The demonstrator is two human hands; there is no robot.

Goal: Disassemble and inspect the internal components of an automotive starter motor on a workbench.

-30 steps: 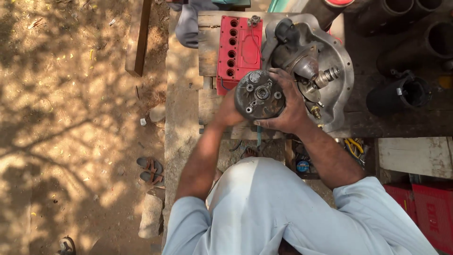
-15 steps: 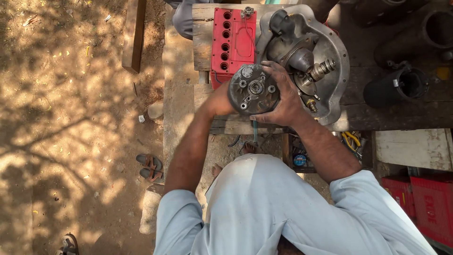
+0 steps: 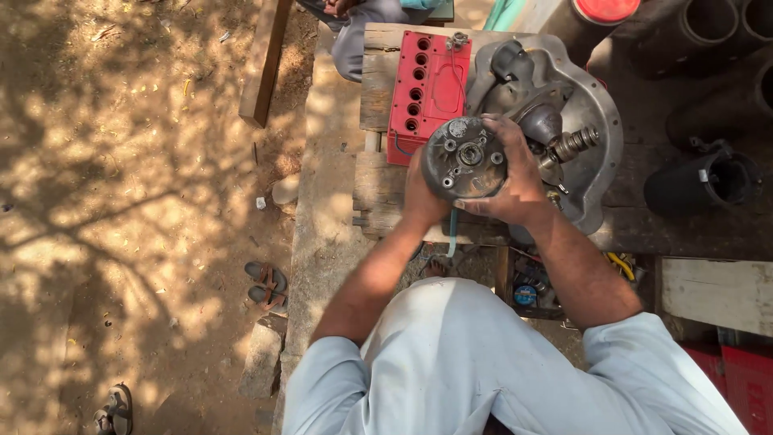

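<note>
Both hands hold a round metal part (image 3: 465, 159) tight: left hand (image 3: 420, 196) wraps one side, right hand (image 3: 515, 184) the other, just beside the red battery (image 3: 427, 89).

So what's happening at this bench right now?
A person in a pale shirt holds a round, dark metal motor part between both hands over a worn wooden bench. The left hand cups its near left edge, and the right hand wraps over its right side. Right behind it lies a large grey bell-shaped housing with a splined shaft sticking out, and a red battery sits to the left. Black pipes lie further right.
</note>
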